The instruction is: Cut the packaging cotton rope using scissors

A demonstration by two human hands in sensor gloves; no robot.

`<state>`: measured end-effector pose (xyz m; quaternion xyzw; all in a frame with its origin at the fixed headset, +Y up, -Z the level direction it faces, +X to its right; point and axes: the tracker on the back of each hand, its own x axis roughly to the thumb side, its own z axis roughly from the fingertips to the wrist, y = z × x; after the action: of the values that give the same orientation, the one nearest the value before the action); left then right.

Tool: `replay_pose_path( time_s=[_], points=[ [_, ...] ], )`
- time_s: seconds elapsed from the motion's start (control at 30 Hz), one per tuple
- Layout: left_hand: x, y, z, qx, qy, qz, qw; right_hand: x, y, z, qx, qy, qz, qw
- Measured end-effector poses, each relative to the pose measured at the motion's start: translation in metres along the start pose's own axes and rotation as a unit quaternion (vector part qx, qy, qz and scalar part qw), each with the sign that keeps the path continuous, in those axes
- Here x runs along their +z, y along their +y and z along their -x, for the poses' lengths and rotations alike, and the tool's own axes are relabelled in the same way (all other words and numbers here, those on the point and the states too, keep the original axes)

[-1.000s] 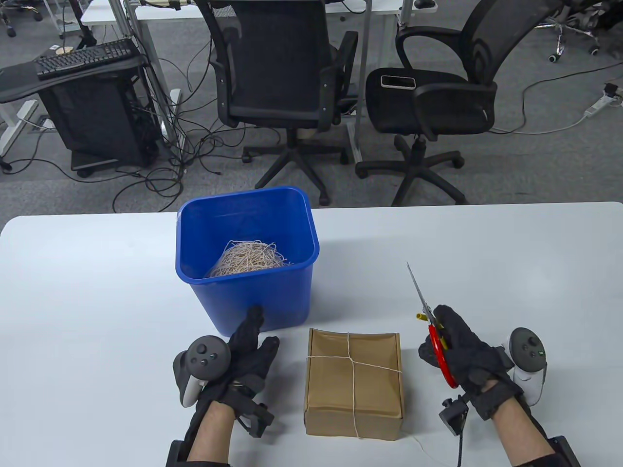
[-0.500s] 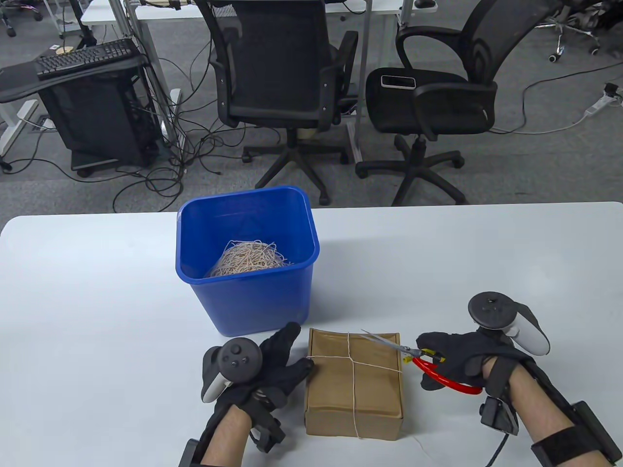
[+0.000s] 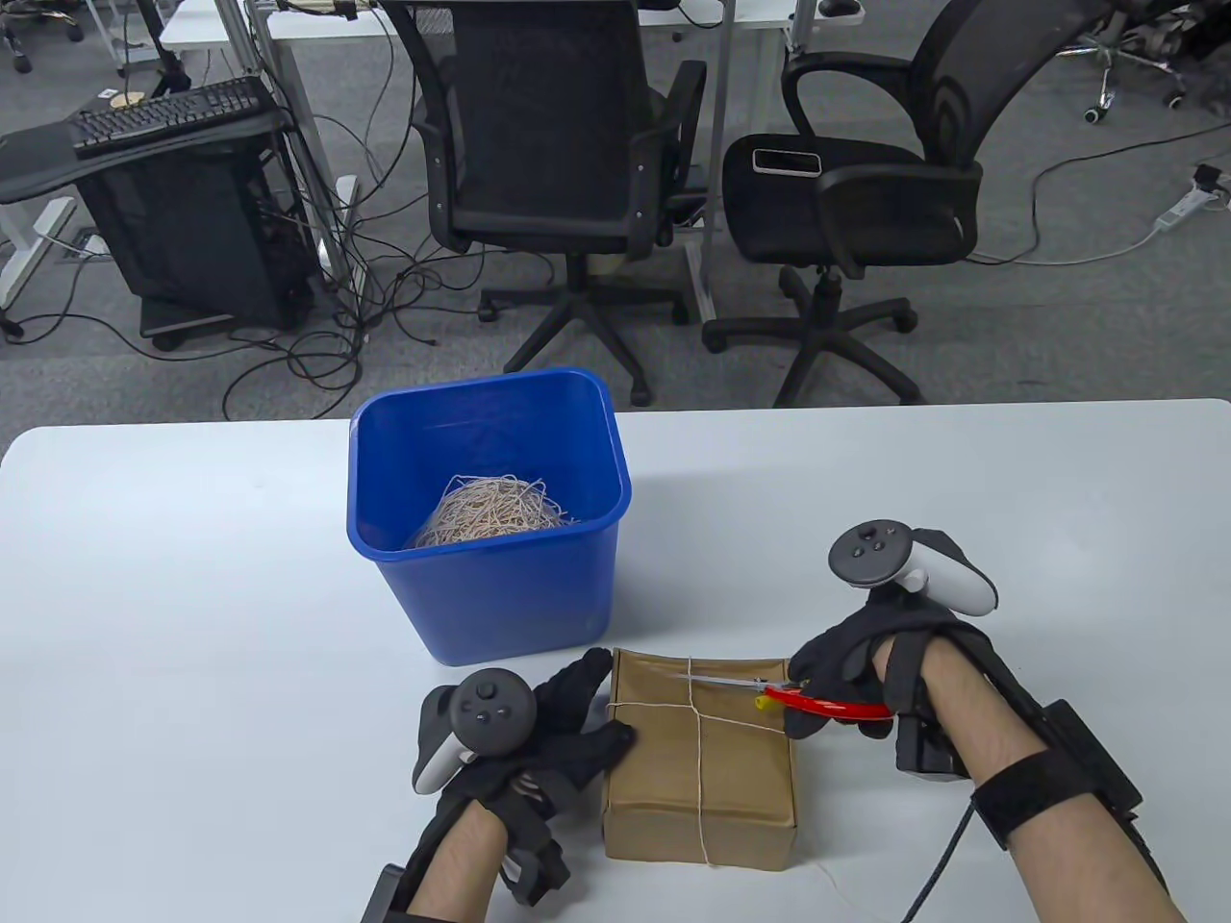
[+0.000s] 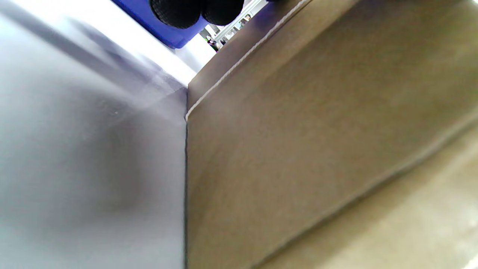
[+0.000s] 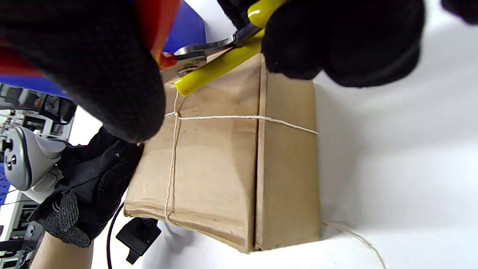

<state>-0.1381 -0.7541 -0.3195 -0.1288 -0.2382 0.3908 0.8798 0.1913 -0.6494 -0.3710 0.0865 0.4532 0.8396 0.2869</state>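
Observation:
A brown paper package [image 3: 699, 760] tied crosswise with white cotton rope [image 3: 700, 760] lies on the white table near the front edge. My left hand [image 3: 577, 721] presses flat against the package's left side, fingers spread. My right hand [image 3: 846, 673] grips red-and-yellow-handled scissors [image 3: 769, 690]; the blades lie over the package's far end, tips at the lengthwise rope. In the right wrist view the scissors [image 5: 209, 56] sit above the rope crossing [image 5: 175, 117] on the package [image 5: 224, 168]. The left wrist view shows the package side [image 4: 317, 149] and the rope [image 4: 239, 67].
A blue bin [image 3: 490, 519] holding a tangle of cut rope [image 3: 495, 514] stands just behind the package and my left hand. A loose rope tail [image 3: 832, 880] trails off the package's front right corner. Office chairs stand beyond the table's far edge.
My right hand swung the scissors from pointing up to lying across the package's far end, then moved them left. My left hand moved right and came against the package's left side.

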Motion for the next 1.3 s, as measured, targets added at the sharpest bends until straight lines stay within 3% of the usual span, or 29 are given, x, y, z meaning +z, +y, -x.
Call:
replay_pose_path(
  time_s=[0.4, 0.47, 0.67, 0.73, 0.83, 0.93, 1.13, 1.2, 1.3],
  points=[
    [0.000, -0.002, -0.001, 0.002, 0.000, 0.003, 1.000, -0.020, 0.003, -0.005, -0.005, -0.035, -0.007, 0.999],
    [0.000, -0.002, -0.001, 0.003, 0.001, 0.003, 1.000, -0.024, 0.003, -0.005, -0.001, -0.100, 0.031, 0.994],
    [0.000, -0.002, -0.001, 0.003, 0.003, 0.002, 1.000, -0.024, 0.009, 0.002, -0.026, -0.147, 0.028, 0.988],
    [0.000, -0.002, -0.001, 0.003, 0.003, 0.003, 1.000, -0.020, 0.011, 0.005, -0.048, -0.190, 0.055, 0.979],
    [0.000, -0.002, -0.002, 0.002, 0.003, 0.002, 1.000, -0.010, 0.015, 0.014, -0.093, -0.265, 0.135, 0.950],
    [0.000, -0.002, -0.002, 0.002, 0.004, 0.001, 1.000, -0.004, 0.019, 0.027, -0.135, -0.299, 0.198, 0.924],
    [0.000, -0.002, -0.002, 0.004, 0.006, 0.002, 1.000, -0.006, 0.027, 0.051, -0.155, -0.282, 0.152, 0.935],
    [0.000, -0.002, -0.002, 0.003, 0.007, 0.001, 1.000, -0.006, 0.029, 0.055, -0.158, -0.292, 0.158, 0.930],
    [0.000, -0.002, -0.001, 0.006, 0.009, 0.001, 1.000, -0.007, 0.033, 0.062, -0.181, -0.291, 0.107, 0.933]
  ],
)
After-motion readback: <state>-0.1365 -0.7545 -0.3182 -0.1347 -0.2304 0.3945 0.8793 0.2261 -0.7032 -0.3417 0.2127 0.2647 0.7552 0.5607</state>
